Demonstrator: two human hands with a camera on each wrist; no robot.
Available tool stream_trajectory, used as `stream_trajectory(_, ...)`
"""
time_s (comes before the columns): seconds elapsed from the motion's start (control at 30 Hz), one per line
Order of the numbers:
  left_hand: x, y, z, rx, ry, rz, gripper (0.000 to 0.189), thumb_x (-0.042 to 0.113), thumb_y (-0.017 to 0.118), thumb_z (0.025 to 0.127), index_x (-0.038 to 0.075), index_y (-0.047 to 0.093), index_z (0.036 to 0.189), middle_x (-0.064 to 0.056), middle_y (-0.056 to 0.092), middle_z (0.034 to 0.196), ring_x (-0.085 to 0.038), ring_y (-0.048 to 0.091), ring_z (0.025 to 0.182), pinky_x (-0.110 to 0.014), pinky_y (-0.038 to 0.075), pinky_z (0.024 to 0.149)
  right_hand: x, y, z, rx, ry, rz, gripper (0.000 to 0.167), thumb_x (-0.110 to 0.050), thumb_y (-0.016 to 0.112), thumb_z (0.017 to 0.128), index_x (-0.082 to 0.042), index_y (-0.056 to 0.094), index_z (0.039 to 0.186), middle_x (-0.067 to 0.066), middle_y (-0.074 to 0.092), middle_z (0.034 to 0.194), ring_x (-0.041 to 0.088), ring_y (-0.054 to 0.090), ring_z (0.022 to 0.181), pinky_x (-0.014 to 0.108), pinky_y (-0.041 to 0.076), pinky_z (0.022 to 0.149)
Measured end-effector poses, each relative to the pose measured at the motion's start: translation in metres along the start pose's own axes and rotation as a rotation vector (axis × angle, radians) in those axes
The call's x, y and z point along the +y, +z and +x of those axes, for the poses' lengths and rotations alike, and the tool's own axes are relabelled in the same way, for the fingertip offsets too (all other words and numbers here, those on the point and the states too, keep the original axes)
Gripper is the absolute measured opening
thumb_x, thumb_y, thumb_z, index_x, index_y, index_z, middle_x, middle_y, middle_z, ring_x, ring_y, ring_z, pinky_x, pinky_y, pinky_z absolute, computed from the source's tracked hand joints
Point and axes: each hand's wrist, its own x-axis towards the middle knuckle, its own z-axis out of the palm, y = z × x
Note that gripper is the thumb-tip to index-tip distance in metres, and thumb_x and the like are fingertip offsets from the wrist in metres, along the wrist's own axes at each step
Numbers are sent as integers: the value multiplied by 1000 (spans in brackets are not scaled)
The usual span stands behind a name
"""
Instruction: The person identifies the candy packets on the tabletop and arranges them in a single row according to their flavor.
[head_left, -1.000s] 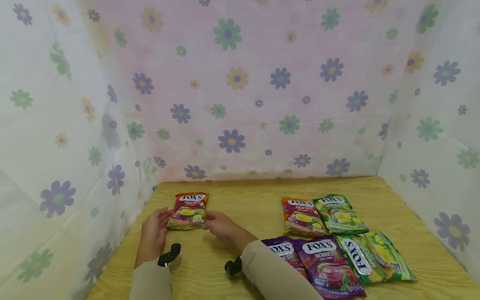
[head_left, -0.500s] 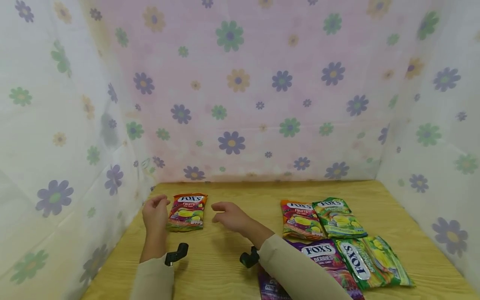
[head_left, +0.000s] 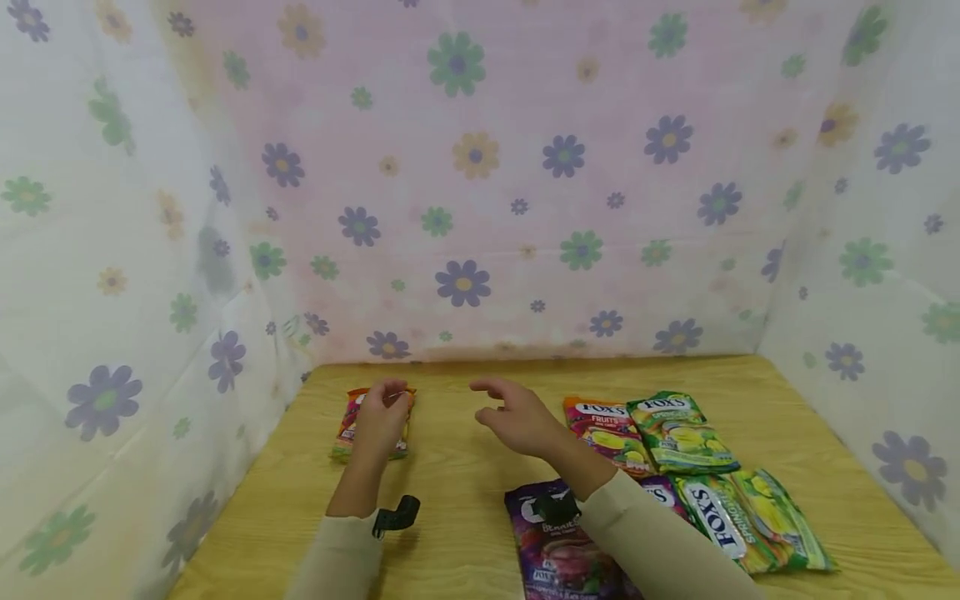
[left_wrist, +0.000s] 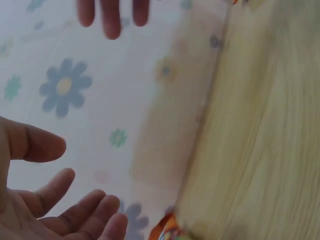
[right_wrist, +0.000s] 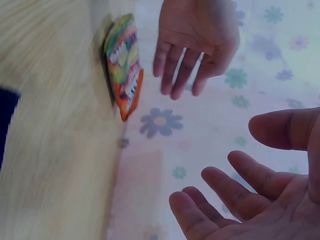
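My left hand (head_left: 381, 425) hovers above the left Fox's Fruits candy bag (head_left: 349, 427), covering much of it, with fingers relaxed and holding nothing. Across from it, my right hand (head_left: 521, 418) is raised above the table with loosely bent fingers and nothing in them. The right wrist view has both palms facing each other, the left hand (right_wrist: 197, 42) beyond the right hand (right_wrist: 255, 200), and the orange-edged Fruits bag (right_wrist: 125, 62) lying on the table. In the left wrist view only a corner of an orange candy bag (left_wrist: 165, 229) shows below.
On the right lie a second Fruits bag (head_left: 609, 437), a green Spring candy bag (head_left: 686, 440) and more green packaging (head_left: 772, 521) in front. Purple Berries bags (head_left: 558, 554) are partly under the right forearm. Flowered cloth (head_left: 465, 208) walls the wooden table (head_left: 457, 500) on three sides.
Both hands have let go of the left Fruits bag, lifted and moved right. The bag stays in place. The right forearm now covers more of the purple bags.
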Motion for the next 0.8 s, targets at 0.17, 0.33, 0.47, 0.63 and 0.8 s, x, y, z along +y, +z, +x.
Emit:
stream_trajectory(0.17,1,21,-11,-102,36,62,43,23,63,99,10,54,138,-12,54,144,-33,53,134,-53,48,109,6,-17,-15,70,16,-26,44,-26,62,104,-31,55,147,2,52,155,30,47,146,54,46,113)
stream_trajectory(0.33,7,37,-16,-145,50,54,43,24,64,99,12,55,138,-10,56,142,-31,55,133,-52,51,106,11,-42,-30,114,16,-36,45,-25,63,103,-28,55,147,2,53,154,32,48,144,55,47,112)
stream_trajectory(0.47,14,50,-20,-175,65,40,43,23,65,98,10,56,138,-12,57,141,-32,57,131,-52,52,104,14,-64,-42,136,26,-35,45,-28,61,105,-27,53,148,4,49,156,35,46,145,56,48,110)
stream_trajectory(0.63,20,65,-27,-230,63,34,43,23,65,99,9,57,138,-11,59,141,-31,60,128,-49,54,102,18,-88,-58,193,45,-120,47,-31,59,105,-23,51,150,10,48,158,41,47,143,58,52,104)
stream_trajectory(0.8,24,79,-31,-300,67,14,44,25,65,99,10,56,140,-10,58,143,-30,60,128,-49,54,103,24,-105,-68,244,72,-165,48,-33,60,105,-21,51,150,11,50,156,42,50,140,58,54,101)
